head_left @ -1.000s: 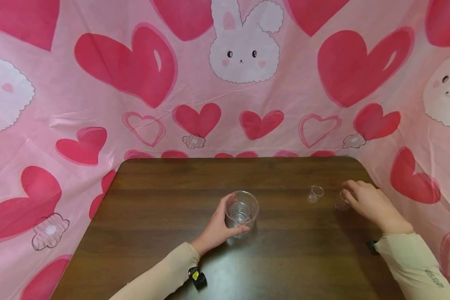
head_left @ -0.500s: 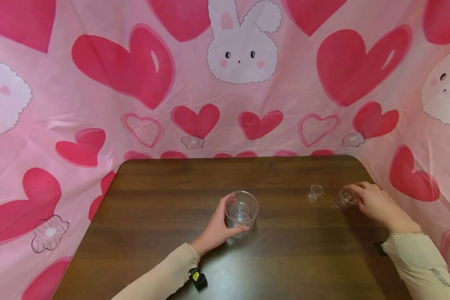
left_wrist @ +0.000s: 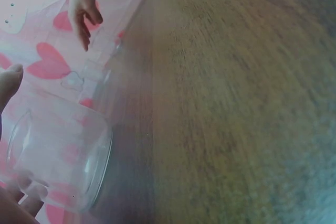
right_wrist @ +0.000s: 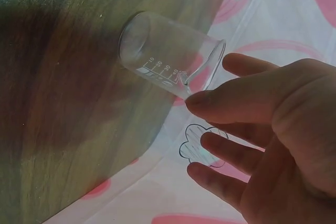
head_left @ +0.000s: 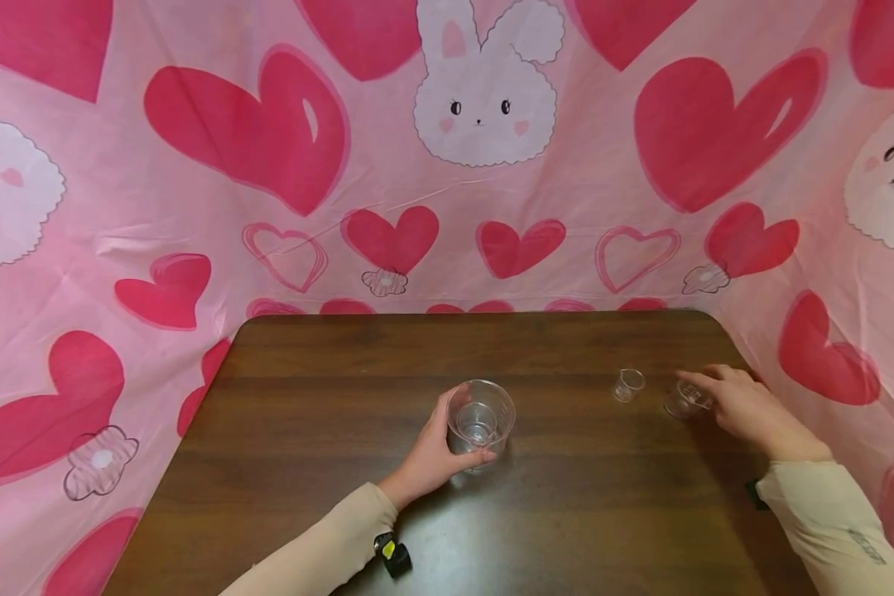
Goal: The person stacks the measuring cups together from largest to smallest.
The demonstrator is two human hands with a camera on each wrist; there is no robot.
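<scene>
Fingers and thumb of my left hand (head_left: pixel 430 451) grip a large clear beaker (head_left: pixel 502 407) in the middle of the table. A smaller clear beaker (head_left: pixel 477 426) shows nested inside it. At the right, my right hand (head_left: pixel 752 407) hovers over a graduated beaker (right_wrist: pixel 163 51) that stands upright on the table. In the right wrist view the thumb tip is right at this beaker's spout, and the other fingers are spread and loosely bent. To the left of it stands a smaller clear beaker (head_left: pixel 629 386).
The brown wooden table (head_left: pixel 328 372) has rounded far corners. A pink cloth (head_left: pixel 477 190) printed with hearts and rabbits hangs around its back and sides.
My right hand has drawn back a little to the right, and more of the graduated beaker shows; its index finger has straightened. My left hand and the large beaker stay in place.
</scene>
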